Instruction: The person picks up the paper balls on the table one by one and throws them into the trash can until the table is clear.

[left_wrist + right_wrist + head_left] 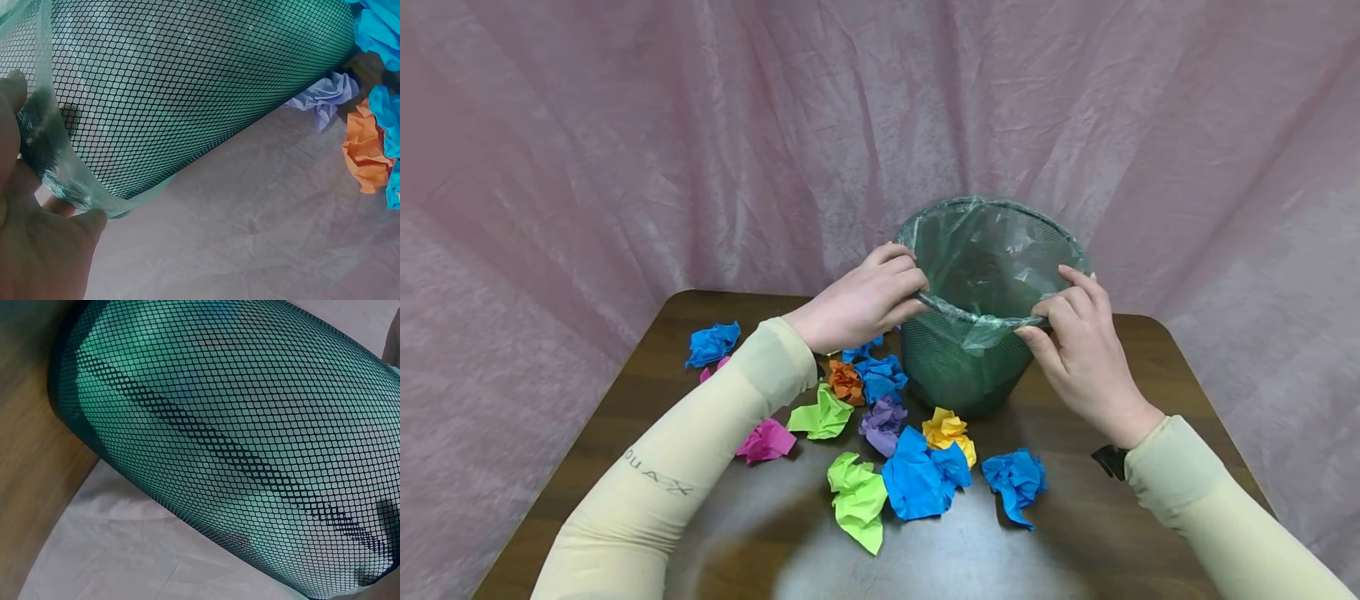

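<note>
At the centre right of the head view, the left hand (865,304) and right hand (1078,350) both pinch the thin clear plastic liner (981,321) on the near rim of the green mesh wastebasket (958,371). It is best to pull the film evenly and gently down, so it does not tear.

soft even light, glare on table (820,542), sharp views
</note>
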A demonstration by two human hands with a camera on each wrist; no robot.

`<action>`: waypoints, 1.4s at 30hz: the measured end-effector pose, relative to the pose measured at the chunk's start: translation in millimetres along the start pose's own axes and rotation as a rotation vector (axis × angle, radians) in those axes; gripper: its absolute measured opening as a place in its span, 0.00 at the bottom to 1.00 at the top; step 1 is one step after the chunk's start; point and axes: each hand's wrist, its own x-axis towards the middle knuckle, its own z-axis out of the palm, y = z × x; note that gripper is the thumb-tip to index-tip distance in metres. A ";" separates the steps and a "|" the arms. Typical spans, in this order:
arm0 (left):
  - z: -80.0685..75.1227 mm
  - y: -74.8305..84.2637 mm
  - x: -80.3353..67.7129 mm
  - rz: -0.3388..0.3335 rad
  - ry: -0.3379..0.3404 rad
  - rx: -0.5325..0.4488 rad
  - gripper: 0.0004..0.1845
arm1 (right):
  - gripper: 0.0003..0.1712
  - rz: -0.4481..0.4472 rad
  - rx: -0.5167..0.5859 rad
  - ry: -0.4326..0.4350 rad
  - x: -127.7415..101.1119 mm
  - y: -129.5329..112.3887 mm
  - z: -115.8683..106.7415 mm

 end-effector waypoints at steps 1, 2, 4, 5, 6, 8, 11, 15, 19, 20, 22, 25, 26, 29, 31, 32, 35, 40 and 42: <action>-0.2 0.1 -0.1 0.002 0.001 0.000 0.06 | 0.35 0.002 0.001 -0.001 -0.3 -0.1 0.2; -0.2 0.2 -0.4 0.002 -0.001 0.000 0.06 | 0.35 0.004 0.002 -0.004 -0.6 -0.3 0.4; 0.1 0.4 -1.3 -0.002 -0.002 -0.003 0.06 | 0.35 0.005 0.002 -0.006 -1.2 -0.6 0.7; 0.3 0.5 -1.7 -0.003 -0.001 -0.003 0.07 | 0.35 0.004 0.002 -0.007 -1.4 -0.8 0.8; 0.6 0.3 -2.1 -0.003 0.002 -0.002 0.06 | 0.35 0.003 0.001 -0.007 -1.6 -0.9 1.0; 0.9 0.4 -2.9 0.002 0.008 -0.001 0.06 | 0.35 0.001 0.004 -0.005 -1.7 -1.6 1.1; 0.9 0.8 -3.3 0.015 0.018 0.000 0.06 | 0.34 -0.001 0.006 0.001 -1.4 -2.0 1.5; 0.3 3.2 -4.7 0.008 0.023 0.001 0.07 | 0.34 -0.002 0.018 0.000 -0.6 -1.8 1.6; -0.6 6.2 -7.7 -0.017 0.015 0.001 0.07 | 0.34 -0.008 0.019 -0.013 -0.4 -1.8 2.1; -0.8 6.7 -8.5 -0.022 0.012 0.002 0.07 | 0.34 -0.010 0.019 -0.016 -0.2 -1.7 2.4; -1.5 7.3 -9.7 -0.027 0.010 0.005 0.07 | 0.34 -0.015 0.016 -0.017 0.1 -1.3 3.1; -2.5 7.6 -11.6 -0.036 0.007 0.006 0.07 | 0.34 -0.023 0.024 -0.010 0.8 -1.0 4.6; -2.7 7.5 -12.4 -0.038 0.007 0.007 0.07 | 0.34 -0.025 0.026 -0.009 1.1 -1.0 5.4; -3.1 7.0 -15.7 -0.045 0.005 0.002 0.06 | 0.34 -0.029 0.032 -0.010 1.9 -1.9 8.1; -3.1 6.2 -18.3 -0.046 0.005 0.003 0.06 | 0.34 -0.030 0.036 -0.014 2.4 -2.9 10.0; -3.6 5.9 -19.5 -0.045 0.006 0.001 0.06 | 0.34 -0.031 0.038 -0.015 3.0 -3.5 11.0; -5.2 4.8 -23.3 -0.042 0.011 0.004 0.06 | 0.34 -0.038 0.043 -0.013 4.7 -5.9 13.9; -8.1 2.2 -30.3 -0.035 0.023 0.003 0.06 | 0.33 -0.042 0.046 -0.013 7.5 -10.1 19.7; -8.6 0.9 -32.4 -0.030 0.028 0.002 0.05 | 0.33 -0.039 0.047 -0.014 8.3 -11.2 21.6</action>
